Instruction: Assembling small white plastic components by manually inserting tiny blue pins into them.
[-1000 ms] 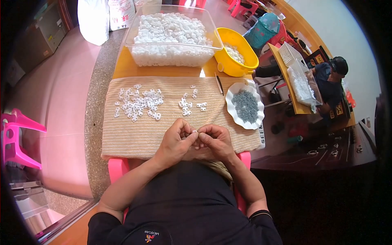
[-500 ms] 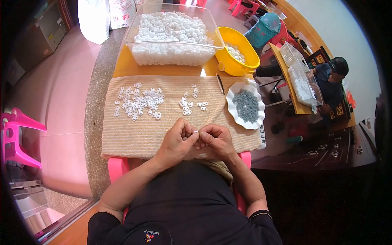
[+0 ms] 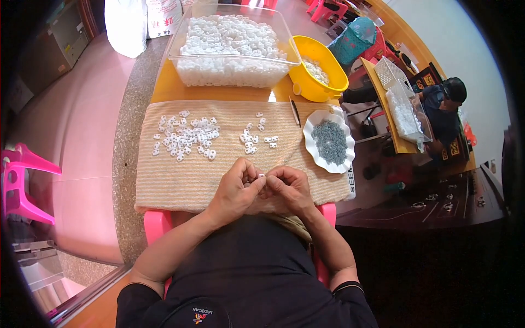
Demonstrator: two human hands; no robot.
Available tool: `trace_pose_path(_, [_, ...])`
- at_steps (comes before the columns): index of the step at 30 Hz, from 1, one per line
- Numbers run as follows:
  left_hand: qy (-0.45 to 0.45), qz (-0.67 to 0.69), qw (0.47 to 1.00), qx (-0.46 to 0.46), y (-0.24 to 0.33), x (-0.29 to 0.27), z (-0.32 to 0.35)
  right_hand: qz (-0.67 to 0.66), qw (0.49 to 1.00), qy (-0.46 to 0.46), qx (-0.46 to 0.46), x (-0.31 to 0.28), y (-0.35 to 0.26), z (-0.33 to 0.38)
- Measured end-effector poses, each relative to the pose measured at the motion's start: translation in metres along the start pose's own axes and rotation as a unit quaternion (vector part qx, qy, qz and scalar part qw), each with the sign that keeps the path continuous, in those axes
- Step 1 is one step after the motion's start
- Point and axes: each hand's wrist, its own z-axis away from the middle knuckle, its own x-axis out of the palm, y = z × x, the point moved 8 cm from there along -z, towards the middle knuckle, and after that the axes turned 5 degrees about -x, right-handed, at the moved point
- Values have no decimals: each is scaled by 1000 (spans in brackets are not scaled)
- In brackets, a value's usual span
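The left hand [image 3: 236, 188] grips a small white plastic piece [image 3: 261, 175] between thumb and fingertips, to the left of a white, scallop-edged dish [image 3: 308, 145] and nearer the wearer, while the right hand [image 3: 294, 190] meets it with thumb and forefinger drawn together; whether those fingers pinch anything of their own is too small to tell. The step in hand appears to be close fingertip work on that single piece, held above a beige striped cloth towel [image 3: 175, 186]. Tiny grey pieces [image 3: 329, 143] lie heaped in the dish. Near the dish, on its left, sits a small group of white two-holed pieces [image 3: 250, 139]; well to its left spreads a larger scatter of white plastic pieces [image 3: 186, 138]. A slim black tool [image 3: 296, 113] rests just beyond the dish's left edge. Behind the dish stand a yellow oval plastic basin [image 3: 311, 91] and, farther left, a clear rectangular plastic bin [image 3: 229, 74] heaped with white pieces, both on a brown wooden surface [image 3: 162, 90]. From here, the next move would seem to call for a steady left pinch and fine control at the right fingertips, since little of the piece shows between them.
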Motion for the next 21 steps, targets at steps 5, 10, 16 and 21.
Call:
trace_pose_path(5, [-8, -12, 1000, -7, 0, 0, 0, -32, 999, -4, -22, 0, 2, 0])
trace_pose_path(10, [-23, 27, 999, -31, 2, 3, 0, -34, 999, 8, -29, -2, 7, 1])
trace_pose_path(16, [-44, 42, 997, -43, 3, 6, 0, -40, 999, -3, -16, -2, 5, 1])
trace_pose_path(21, [-49, 33, 998, -33, 6, 8, 1, -39, 999, -13, -4, -5, 8, 2])
